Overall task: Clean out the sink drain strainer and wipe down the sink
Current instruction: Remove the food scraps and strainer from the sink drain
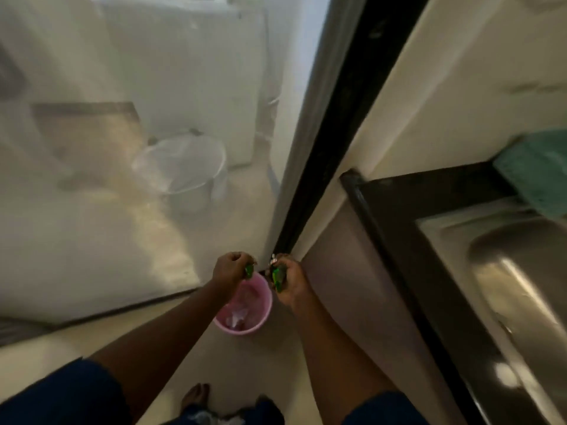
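While both hands hover just above the pink bin (245, 305), left hand (230, 269) and right hand (288, 282) each curled closed on green scraps, strainer emptying looks underway, the strainer itself unidentifiable, and the sink (503, 271) beyond looks unwiped.

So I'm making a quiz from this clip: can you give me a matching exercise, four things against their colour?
Things:
1. small bin under the hands
2. bucket behind the glass
3. cloth by the sink
4. sink

Colours:
a. teal
b. shiny steel
c. pink
d. white

Pairs: 1-c, 2-d, 3-a, 4-b
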